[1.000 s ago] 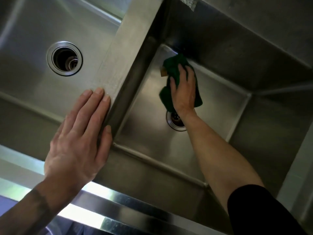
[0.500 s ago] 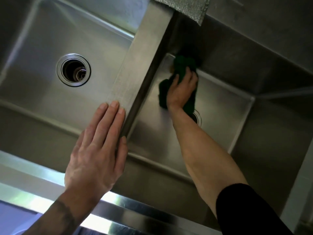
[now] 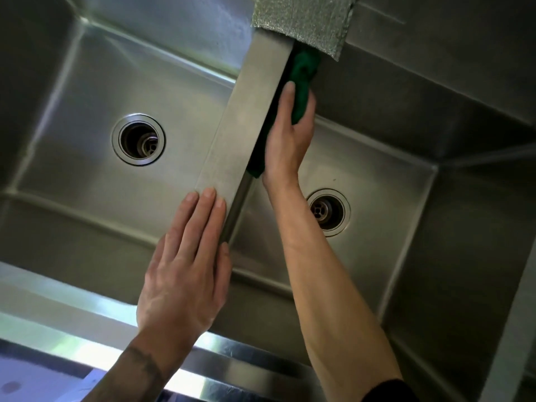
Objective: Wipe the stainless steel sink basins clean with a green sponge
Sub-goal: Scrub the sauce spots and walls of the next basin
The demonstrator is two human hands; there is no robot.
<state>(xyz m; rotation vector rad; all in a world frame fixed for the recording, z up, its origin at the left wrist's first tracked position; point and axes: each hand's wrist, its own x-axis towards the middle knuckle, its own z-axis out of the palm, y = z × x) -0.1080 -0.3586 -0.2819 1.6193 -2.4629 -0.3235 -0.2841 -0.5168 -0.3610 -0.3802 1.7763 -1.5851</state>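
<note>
Head view: your right hand [image 3: 285, 140] grips the sponge [image 3: 303, 82] just above the middle of the frame. The thumb lies along its left side and the fingers curl round its right, holding it against the right-hand face of the divider [image 3: 246, 126]. The sponge is dark green and bunched. Its top pokes out above your fingertips, and a lower corner shows below the heel of your hand, by the divider wall. Its upper end sits just under a silver pad [image 3: 304, 21] that hangs over the back edge at the top of the frame. The pad has a rough, glittery weave.

Your left hand [image 3: 185, 274] lies flat in the lower middle, fingers straight and close together. The fingertips rest on the near end of the divider top, well apart from the sponge, and this hand holds nothing.

The divider is a flat, brushed steel strip running diagonally between the left basin [image 3: 72, 111] and the right basin [image 3: 391, 169]. Both basins are dull stainless steel with creased corners. The left drain [image 3: 138, 139] and the right drain [image 3: 329, 212] are each round with a shiny ring. The front rim [image 3: 87, 338] gleams bright at lower left.
</note>
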